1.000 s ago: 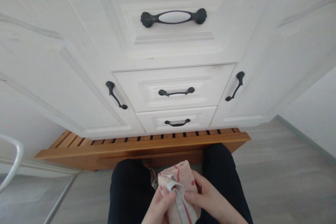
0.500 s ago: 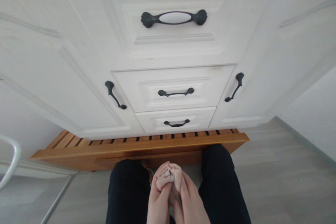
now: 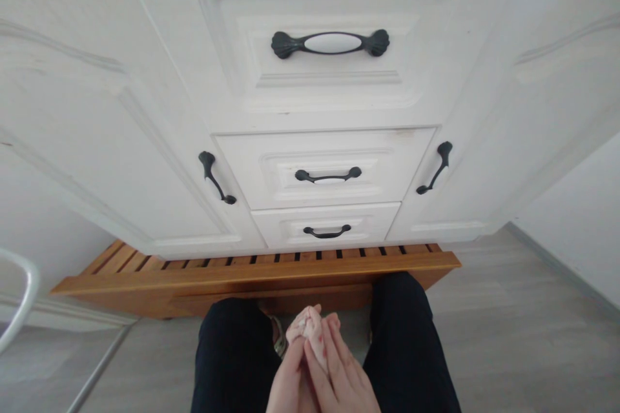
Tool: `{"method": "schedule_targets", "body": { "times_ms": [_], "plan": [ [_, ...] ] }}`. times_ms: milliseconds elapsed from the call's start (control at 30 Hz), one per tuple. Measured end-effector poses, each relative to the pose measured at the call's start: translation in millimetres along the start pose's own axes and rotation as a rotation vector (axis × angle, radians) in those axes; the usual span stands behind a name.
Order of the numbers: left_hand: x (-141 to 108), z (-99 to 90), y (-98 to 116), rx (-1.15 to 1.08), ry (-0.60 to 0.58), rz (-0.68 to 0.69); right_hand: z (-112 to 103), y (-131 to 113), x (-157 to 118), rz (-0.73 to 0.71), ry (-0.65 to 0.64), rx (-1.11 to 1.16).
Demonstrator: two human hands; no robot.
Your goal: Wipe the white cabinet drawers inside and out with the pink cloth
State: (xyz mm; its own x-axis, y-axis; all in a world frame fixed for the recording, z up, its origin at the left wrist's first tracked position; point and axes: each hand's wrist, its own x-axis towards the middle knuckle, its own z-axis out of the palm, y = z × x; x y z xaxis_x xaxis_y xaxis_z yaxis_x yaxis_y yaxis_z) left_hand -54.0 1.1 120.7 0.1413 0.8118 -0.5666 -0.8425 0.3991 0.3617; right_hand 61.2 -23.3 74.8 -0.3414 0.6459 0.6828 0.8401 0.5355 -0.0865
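Clasped the bunched pink cloth (image 3: pixel 314 330) between a cupped left hand (image 3: pixel 289 371) and a narrowed right hand (image 3: pixel 341 371); seemingly squeezed it compact; next needed steady pressure.

Most of my left fingers (image 3: pixel 292 361) are hidden behind the pink cloth (image 3: pixel 314 324) and my right fingers (image 3: pixel 334 352), so I can't tell how they grip. My right fingers cover the cloth's lower part, and the pale bit in its folds is too blurred to make out. The bottom edge crops my forearms and dark trousers (image 3: pixel 227 355); my left knee partly hides a shoe (image 3: pixel 279 341). The top edge cuts off the white cabinet (image 3: pixel 339 117), the left edge a curved bar (image 3: pixel 31 290).
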Motion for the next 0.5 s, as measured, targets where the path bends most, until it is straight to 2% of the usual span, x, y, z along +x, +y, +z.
{"method": "schedule_targets", "body": {
  "times_ms": [67,133,200,333,400,500],
  "plan": [
    [-3,4.1,6,-0.060,-0.015,-0.065,1,1,-3,-0.005,0.002,-0.013],
    [-4,3.2,7,-0.043,-0.004,-0.040,2,0,-3,0.040,0.037,-0.056],
    [-3,-1.9,2,0.038,0.023,0.021,3,-1,-1,0.054,0.070,-0.060],
    [1,-10.2,-12,0.205,0.142,0.207,6,-7,7,-0.012,0.125,-0.042],
    [1,-5.2,-13,0.255,0.178,0.237,11,-11,9,0.020,0.175,-0.059],
    [-2,13.3,-5,0.232,0.228,0.134,14,-11,6,0.013,0.162,-0.058]
  ]
}}
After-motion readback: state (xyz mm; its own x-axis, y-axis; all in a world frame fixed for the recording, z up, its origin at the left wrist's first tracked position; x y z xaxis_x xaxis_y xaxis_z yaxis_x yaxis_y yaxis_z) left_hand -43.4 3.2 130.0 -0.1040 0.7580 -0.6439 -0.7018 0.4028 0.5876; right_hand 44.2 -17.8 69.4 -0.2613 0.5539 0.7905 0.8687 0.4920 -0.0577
